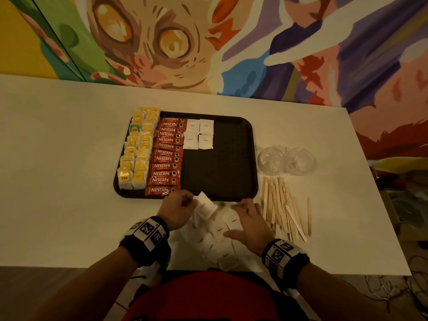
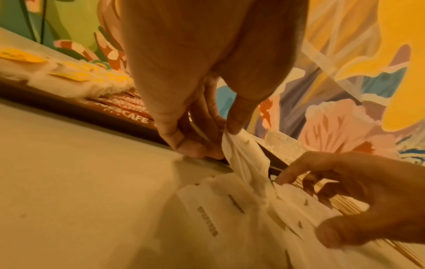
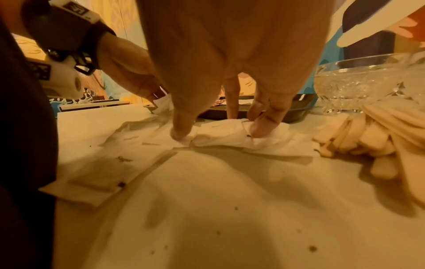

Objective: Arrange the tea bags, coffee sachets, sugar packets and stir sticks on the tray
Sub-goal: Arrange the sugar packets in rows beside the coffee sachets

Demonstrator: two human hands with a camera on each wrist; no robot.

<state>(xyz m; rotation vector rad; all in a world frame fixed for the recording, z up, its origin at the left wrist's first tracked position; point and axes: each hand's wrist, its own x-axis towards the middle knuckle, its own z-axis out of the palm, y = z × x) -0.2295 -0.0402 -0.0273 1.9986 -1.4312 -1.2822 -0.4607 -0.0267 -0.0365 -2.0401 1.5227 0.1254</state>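
Observation:
A dark brown tray (image 1: 220,172) holds two columns of yellow tea bags (image 1: 137,149), a column of red coffee sachets (image 1: 166,156) and several white sugar packets (image 1: 199,134). At the tray's near edge my left hand (image 1: 192,201) (image 2: 214,140) pinches one sugar packet (image 1: 205,206) (image 2: 243,158) by a corner, lifted at a tilt. My right hand (image 1: 232,220) (image 3: 220,133) holds another sugar packet (image 1: 234,218) (image 3: 218,140) between thumb and fingers, down on the loose pile of sugar packets (image 1: 215,244). Wooden stir sticks (image 1: 284,209) lie right of that hand.
Two glass bowls (image 1: 287,161) stand on the white table (image 1: 58,181) right of the tray, behind the stir sticks. The tray's right half is bare. A painted wall runs along the table's far edge. The table's right edge lies beyond the sticks.

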